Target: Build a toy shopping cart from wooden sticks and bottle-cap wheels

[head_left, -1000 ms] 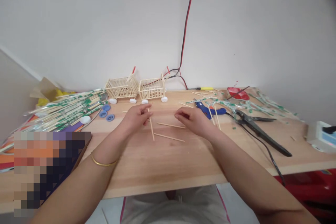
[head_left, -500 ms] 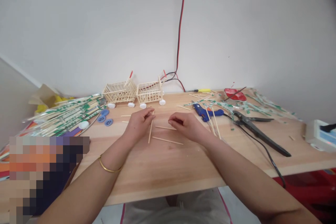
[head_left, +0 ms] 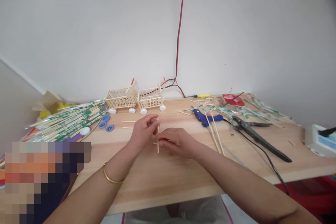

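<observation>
My left hand [head_left: 143,132] pinches a thin wooden stick [head_left: 158,147] that stands nearly upright over the middle of the wooden table [head_left: 168,175]. My right hand [head_left: 177,141] lies palm down just right of it, fingers closed on a second short stick that crosses the first; most of that stick is hidden under the fingers. The two hands touch at the fingertips. A gold bangle [head_left: 111,178] is on my left wrist.
Two small stick-built carts [head_left: 136,98] with white wheels stand at the back. Wrapped chopsticks [head_left: 68,117] and blue and white bottle caps [head_left: 106,124] lie at left. A blue glue gun [head_left: 206,117], loose sticks, black pliers [head_left: 258,134] and torn wrappers lie at right.
My left hand turned its stick upright. My right hand moved left onto a stick that lay on the table and now meets the left hand, the sticks crossing.
</observation>
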Action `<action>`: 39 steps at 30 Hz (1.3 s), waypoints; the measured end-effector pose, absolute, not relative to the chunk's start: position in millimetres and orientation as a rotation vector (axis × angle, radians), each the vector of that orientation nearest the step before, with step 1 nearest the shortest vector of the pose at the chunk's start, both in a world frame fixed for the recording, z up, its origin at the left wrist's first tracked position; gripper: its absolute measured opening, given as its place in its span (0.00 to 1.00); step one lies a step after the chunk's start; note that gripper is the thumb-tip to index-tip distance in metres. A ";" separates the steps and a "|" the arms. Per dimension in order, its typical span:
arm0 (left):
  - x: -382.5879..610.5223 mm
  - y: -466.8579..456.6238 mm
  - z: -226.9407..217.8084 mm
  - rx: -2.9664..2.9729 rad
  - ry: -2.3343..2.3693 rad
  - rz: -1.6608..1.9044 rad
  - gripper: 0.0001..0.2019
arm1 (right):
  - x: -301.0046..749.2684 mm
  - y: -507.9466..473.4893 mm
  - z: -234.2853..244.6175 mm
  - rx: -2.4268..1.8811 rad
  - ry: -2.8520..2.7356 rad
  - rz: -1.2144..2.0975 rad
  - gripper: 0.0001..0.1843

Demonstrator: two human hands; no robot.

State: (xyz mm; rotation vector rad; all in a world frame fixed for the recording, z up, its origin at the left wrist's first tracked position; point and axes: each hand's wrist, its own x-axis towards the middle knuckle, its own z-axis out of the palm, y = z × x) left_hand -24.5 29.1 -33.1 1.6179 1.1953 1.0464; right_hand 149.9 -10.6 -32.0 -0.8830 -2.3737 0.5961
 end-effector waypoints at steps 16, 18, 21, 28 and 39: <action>-32.4 30.1 -22.3 1.542 1.173 1.129 0.11 | 168.7 3.1 -27.8 -1.204 -1.864 0.706 0.08; -32.5 27.8 -19.4 1.581 1.176 1.078 0.10 | 171.6 6.9 -31.2 -1.238 -1.830 0.692 0.09; -29.4 22.2 -17.0 1.661 1.165 0.916 0.09 | 168.9 9.1 -36.4 -1.215 -1.850 0.658 0.09; -23.4 18.1 -19.2 1.611 1.220 0.750 0.09 | 152.6 7.3 -38.1 -1.114 -1.983 0.663 0.12; -44.6 24.4 -6.4 1.697 1.476 0.398 0.06 | 165.6 15.4 -41.0 -1.116 -2.042 0.469 0.12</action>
